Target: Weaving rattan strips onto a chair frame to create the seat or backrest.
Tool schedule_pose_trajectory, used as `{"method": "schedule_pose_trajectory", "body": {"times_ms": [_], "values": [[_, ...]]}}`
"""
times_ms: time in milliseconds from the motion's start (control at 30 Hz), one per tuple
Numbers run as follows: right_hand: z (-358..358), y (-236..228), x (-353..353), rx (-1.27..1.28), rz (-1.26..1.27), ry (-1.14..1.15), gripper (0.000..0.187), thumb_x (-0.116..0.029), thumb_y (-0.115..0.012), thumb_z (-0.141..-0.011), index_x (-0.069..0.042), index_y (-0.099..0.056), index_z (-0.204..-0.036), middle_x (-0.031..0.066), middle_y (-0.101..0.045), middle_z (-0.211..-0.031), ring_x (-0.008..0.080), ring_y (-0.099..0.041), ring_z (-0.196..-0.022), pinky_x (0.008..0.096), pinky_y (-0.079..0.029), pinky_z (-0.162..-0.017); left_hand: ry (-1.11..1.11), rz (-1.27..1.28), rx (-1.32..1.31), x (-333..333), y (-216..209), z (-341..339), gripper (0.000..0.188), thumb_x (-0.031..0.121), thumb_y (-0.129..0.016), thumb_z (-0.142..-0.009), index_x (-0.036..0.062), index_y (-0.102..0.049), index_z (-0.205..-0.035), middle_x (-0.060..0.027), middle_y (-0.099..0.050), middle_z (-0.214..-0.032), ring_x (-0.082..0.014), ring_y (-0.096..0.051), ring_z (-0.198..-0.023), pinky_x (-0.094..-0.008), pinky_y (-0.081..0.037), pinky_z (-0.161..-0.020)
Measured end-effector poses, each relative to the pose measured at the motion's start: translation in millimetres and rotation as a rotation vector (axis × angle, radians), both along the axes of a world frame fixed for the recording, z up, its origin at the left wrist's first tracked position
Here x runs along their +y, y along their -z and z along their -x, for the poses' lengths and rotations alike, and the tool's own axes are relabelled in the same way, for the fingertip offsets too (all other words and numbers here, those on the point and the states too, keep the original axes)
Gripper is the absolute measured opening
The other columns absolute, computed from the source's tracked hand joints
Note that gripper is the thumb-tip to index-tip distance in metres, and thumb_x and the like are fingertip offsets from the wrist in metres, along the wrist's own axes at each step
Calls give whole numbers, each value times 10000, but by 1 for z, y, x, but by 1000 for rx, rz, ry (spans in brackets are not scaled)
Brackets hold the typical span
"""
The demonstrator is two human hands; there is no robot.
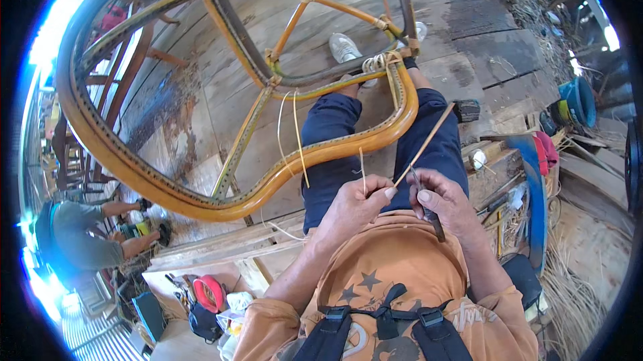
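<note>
— Left hand [362, 207], right hand [447, 201]: state?
— Closed around items.
— Contents, by size?
— Curved rattan frame [201, 207], partly over dark trousers [325, 187]; thin cane strip [429, 138], pinched in left, slanting away; dark-handled tool [435, 222], gripped in right, tip beside strip.

Well to the left of the fingers [432, 198], we see 1 other person [77, 234] in grey; closer on that side, a red ring-shaped thing [216, 285]. To the right of the fingers, we spot a red cloth [547, 153] just beside a long blue strip [536, 220], and farther out, a blue bucket [587, 103].
</note>
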State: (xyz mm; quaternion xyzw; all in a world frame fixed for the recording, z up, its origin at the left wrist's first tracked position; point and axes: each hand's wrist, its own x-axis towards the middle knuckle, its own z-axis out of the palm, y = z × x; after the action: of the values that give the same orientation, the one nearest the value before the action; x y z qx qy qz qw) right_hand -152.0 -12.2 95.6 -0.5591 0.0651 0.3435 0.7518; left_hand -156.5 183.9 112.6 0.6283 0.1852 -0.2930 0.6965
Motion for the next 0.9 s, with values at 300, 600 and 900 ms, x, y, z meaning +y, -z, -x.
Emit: {"method": "schedule_pose_trajectory", "body": {"times_ms": [300, 600, 900], "values": [[-32, -11, 4, 81, -235, 33, 355, -253, -516, -877, 14, -502, -1110, 51, -517, -787, 93, -467, -546, 179, -370, -470, 34, 268, 176, 39, 4, 14, 188, 153, -595, -848, -25, -597, -909, -17, -556, -665, -35, -469, -495, -152, -358, -434], [-35, -7, 9, 45, -291, 87, 386, -292, -483, -879, 38, -496, -1080, 58, -496, -768, 102, -459, -550, 198, -370, -481, -88, 551, 270, 44, 15, 22, 194, 175, -592, -849, -14, -572, -884, -33, -538, -697, -66, -465, -487, -161, -348, -405], [-33, -6, 4, 35, -351, 112, 422, -311, -522, -863, 44, -485, -1087, 72, -497, -767, 117, -467, -541, 202, -382, -479, -58, 433, 256, 37, 12, 21, 175, 180, -629, -816, 23, -574, -872, -16, -552, -728, -47, -486, -519, -150, -356, -435]]}}
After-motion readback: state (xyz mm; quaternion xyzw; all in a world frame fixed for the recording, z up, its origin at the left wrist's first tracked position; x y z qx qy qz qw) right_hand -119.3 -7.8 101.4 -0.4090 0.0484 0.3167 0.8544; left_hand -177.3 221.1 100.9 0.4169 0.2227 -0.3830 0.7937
